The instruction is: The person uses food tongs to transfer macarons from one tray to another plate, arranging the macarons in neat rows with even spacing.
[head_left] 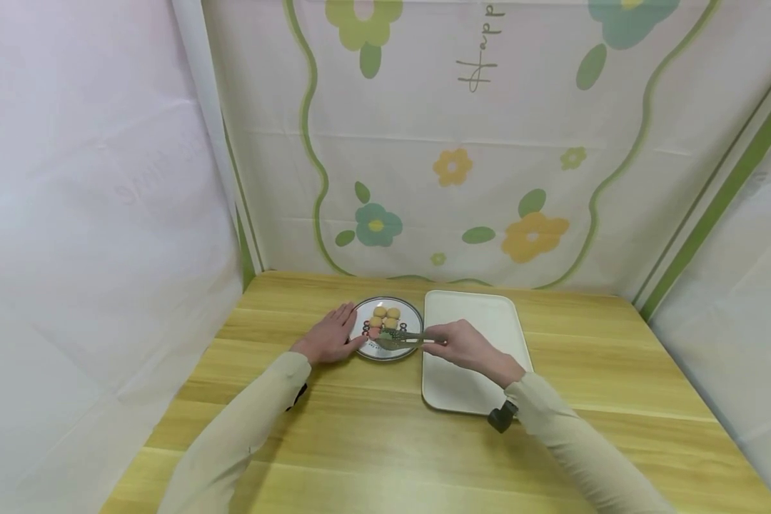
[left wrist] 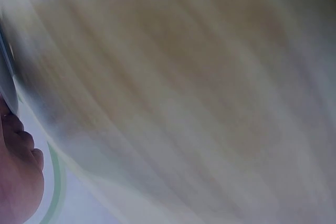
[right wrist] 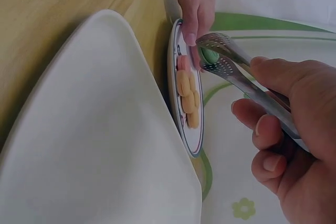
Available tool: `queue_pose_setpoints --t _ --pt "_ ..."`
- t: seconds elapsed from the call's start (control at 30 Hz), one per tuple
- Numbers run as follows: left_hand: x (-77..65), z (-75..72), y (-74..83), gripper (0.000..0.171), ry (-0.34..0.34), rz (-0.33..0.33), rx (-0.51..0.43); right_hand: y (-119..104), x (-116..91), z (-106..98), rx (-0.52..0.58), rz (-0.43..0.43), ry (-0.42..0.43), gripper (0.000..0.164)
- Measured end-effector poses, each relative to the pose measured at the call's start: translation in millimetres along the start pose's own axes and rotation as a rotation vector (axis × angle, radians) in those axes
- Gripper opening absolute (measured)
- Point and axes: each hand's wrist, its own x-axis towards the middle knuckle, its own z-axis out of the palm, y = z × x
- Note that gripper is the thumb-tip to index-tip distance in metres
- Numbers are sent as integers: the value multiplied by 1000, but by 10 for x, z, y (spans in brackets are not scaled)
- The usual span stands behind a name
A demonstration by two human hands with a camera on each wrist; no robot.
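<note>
My right hand grips metal tongs with perforated heads. Between those heads sits a green macaron, held above the plate in the right wrist view. The round white plate has a dark-lined rim and lettering. On it lie several yellow macarons and a pink one, partly covered by the tongs in the head view. My left hand rests at the plate's left edge, fingers extended and thumb on the rim. In the left wrist view, a blurred sleeve hides most of the scene.
A white rectangular tray lies directly right of the plate, under my right hand and wrist. Both stand on a wooden table. A flower-printed cloth hangs behind the table, with pale cloth walls at both sides.
</note>
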Motion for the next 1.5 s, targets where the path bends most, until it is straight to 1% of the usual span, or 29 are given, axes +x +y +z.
queue_pose_setpoints --t 0.07,0.3,0.47,0.8,1.03,1.2,1.5 --pt "-4 7 -8 83 2 -1 0 -17 25 34 4 -1 -9 18" --pt "-23 25 -17 85 7 16 4 -56 87 146 -19 -51 -17 11" --pt "-29 40 -17 84 12 19 14 -72 109 190 -21 -37 -33 12" --pt "-11 54 -6 85 7 12 23 -6 157 270 -45 -7 -46 13" --pt "-9 30 5 84 7 6 15 32 182 292 -62 0 -42 18" --pt "0 5 -3 84 1 4 21 42 190 294 -56 0 -29 19" --pt "8 -12 -11 83 -14 2 31 57 177 203 -87 -26 39 14"
